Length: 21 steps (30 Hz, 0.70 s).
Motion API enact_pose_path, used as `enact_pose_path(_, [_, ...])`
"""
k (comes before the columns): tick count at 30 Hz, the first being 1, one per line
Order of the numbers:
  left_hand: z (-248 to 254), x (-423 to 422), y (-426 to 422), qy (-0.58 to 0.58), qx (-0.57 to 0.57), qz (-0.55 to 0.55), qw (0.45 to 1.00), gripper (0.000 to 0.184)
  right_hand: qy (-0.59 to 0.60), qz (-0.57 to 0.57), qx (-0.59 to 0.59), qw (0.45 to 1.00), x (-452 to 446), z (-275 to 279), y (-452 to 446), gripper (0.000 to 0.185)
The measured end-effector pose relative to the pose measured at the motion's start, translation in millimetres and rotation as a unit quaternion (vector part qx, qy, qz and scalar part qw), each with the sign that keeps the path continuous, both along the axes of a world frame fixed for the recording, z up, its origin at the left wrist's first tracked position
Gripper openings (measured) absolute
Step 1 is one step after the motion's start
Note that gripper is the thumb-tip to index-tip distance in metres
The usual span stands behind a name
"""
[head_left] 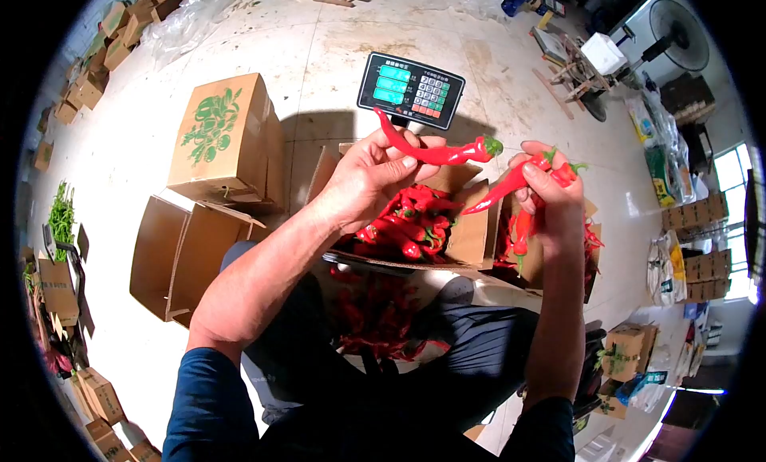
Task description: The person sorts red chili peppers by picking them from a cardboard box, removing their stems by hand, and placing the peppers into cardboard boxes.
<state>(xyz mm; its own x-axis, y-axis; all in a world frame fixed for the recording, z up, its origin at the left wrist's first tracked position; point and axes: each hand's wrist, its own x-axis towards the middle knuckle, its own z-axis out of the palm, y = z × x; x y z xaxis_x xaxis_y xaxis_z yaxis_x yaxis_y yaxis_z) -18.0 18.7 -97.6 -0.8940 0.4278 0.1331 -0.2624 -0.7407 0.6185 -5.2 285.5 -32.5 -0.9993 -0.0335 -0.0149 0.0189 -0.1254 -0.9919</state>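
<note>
My left hand [373, 175] is closed on a long red chili pepper [435, 154], its green stem end pointing right. In my right hand [549, 183] several red chili peppers [503, 189] are gripped, with green stems showing. Below my left hand, an open cardboard box [471, 237] holds a heap of red peppers [411, 223]. Under my right hand stands a second box [542, 274], also with red peppers in it. More red peppers [375, 318] lie in shadow between my legs.
A digital scale display [410, 90] stands behind the pepper box. To the left are a closed carton with green print [219, 139] and an open carton [159, 254]. A fan [678, 33] stands at the far right. Stacked boxes [124, 35] line the left wall.
</note>
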Motion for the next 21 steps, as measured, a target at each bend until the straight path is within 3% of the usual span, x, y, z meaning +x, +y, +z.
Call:
enact_pose_path(6, [6.3, -1.0, -1.4, -0.047, -0.008, -0.009, 0.999, 0.016, 0.007, 0.004, -0.03, 1.0, -1.4, 3.2, -4.8, 0.04])
enact_pose_path(9, [5.7, -4.3, -4.2, -0.098, -0.098, -0.05, 0.989, 0.023, 0.011, -0.001, -0.018, 1.0, 0.6, 7.5, -7.9, 0.041])
enact_pose_path(11, [1.4, -2.2, -6.3, -0.108, -0.258, -0.094, 0.956, 0.028, -0.001, 0.018, 0.009, 1.0, -2.5, 3.4, -1.6, 0.041])
enact_pose_path(13, [3.3, 1.5, -4.7, -0.052, -0.478, -0.119, 0.869, 0.037, -0.009, 0.027, 0.028, 0.999, -2.8, 2.5, -1.8, 0.038])
enact_pose_path(14, [-5.0, 1.9, -6.3, 0.109, -0.612, -0.069, 0.78, 0.041, -0.012, 0.025, 0.033, 0.999, -1.2, 3.9, -5.2, 0.036])
enact_pose_path(16, [-0.8, 3.4, -6.6, 0.198, -0.721, 0.004, 0.664, 0.041, -0.016, 0.022, 0.062, 0.998, 0.2, 5.0, -10.8, 0.03])
enact_pose_path(19, [-4.6, 8.0, -6.3, 0.184, -0.431, 0.101, 0.878, 0.043, -0.023, 0.027, 0.11, 0.993, 1.4, 2.9, -19.9, 0.02])
enact_pose_path(21, [4.1, 14.9, 0.2, 0.273, -0.428, 0.153, 0.848, 0.046, -0.028, 0.045, 0.114, 0.992, 2.5, -1.8, -28.2, 0.016])
